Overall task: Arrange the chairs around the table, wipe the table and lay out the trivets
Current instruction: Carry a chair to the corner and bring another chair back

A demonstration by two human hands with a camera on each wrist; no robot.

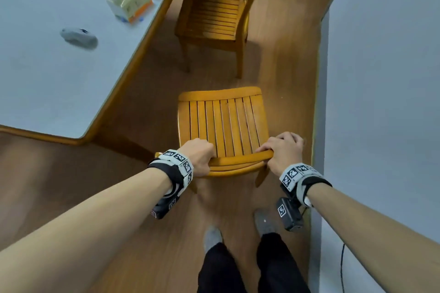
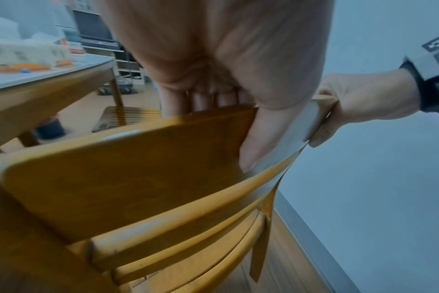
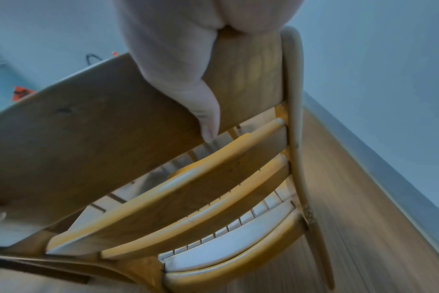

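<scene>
Both hands are gripping the curved top rail of a honey-coloured wooden chair with a slatted seat (image 1: pixel 223 123), which is standing in the lower middle of the head view. The left hand (image 1: pixel 198 156) is curling its fingers over the rail's left end, and the right hand (image 1: pixel 284 150) is wrapping over the right end; in the left wrist view the left thumb (image 2: pixel 261 138) is pressing flat on the back of the rail while the fingers are hooking over the top.

A second, darker wooden slatted chair (image 1: pixel 214 21) is standing straight ahead in the upper middle of the frame, its seat turned toward the table, and it is sitting squarely in the narrow lane of brown wood-plank floor (image 1: pixel 147 93). That lane is being hemmed in on the right by a pale grey wall (image 1: pixel 385 93) and on the left by the white-topped table with a wooden edge (image 1: pixel 47 83), whose corner is jutting in at the left middle.

On the table, in the upper left, a crumpled grey cloth (image 1: pixel 79 37) is lying apart from a clear plastic pack of yellow-and-orange items (image 1: pixel 133 0); what the small brown cluster beside it is, I cannot tell. The person's grey-socked feet (image 1: pixel 213 236) are standing just behind the held chair.
</scene>
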